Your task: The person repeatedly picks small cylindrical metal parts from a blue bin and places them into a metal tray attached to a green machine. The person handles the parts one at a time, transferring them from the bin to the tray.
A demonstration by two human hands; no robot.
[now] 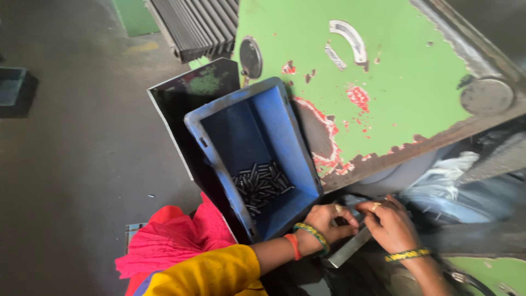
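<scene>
We see left hand (323, 219) resting on metal bar (350, 246), fingers curled down over it, gripping it as far as we can tell. Right hand (389, 225) just beside, fingers bent, pressing same bar at upper end; grip unclear, view blurred. Blue bin (241, 131) just left of left hand, tilted against green machine (383, 82). Dark pins (262, 185) heaped in bin's low corner, near left wrist. Pink cloth (175, 235) below left forearm.

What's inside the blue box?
A pile of small dark metal pins lies at the low end of the blue box. Whatever lies beneath the pile is covered.
</scene>
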